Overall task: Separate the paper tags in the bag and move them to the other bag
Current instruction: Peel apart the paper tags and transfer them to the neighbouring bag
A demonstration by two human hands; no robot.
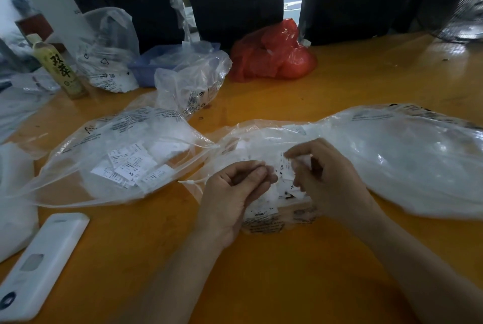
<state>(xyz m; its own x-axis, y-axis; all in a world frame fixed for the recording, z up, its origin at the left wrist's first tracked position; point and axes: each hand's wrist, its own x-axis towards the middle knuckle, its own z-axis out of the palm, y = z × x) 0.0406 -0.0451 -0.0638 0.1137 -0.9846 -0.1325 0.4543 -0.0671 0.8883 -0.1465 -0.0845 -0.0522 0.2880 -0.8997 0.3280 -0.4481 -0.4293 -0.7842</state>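
Observation:
Two clear plastic bags lie on the orange table. The left bag (109,141) holds several white paper tags (130,167) printed with sizes. The big right bag (392,156) is full of white tags, and its mouth faces me with loose tags (285,190) spilling out. My left hand (235,193) is curled at that mouth, fingertips pinched on a small white tag. My right hand (326,177) pinches a white tag strip (283,167) marked XS, just above the loose pile. Both hands almost touch each other.
A white remote-like device (41,263) lies at the front left. Behind stand a tea bottle (57,67), more clear bags (190,83), a blue tray (149,67) and a red plastic bag (274,54). Another white bag (13,201) sits at the left edge.

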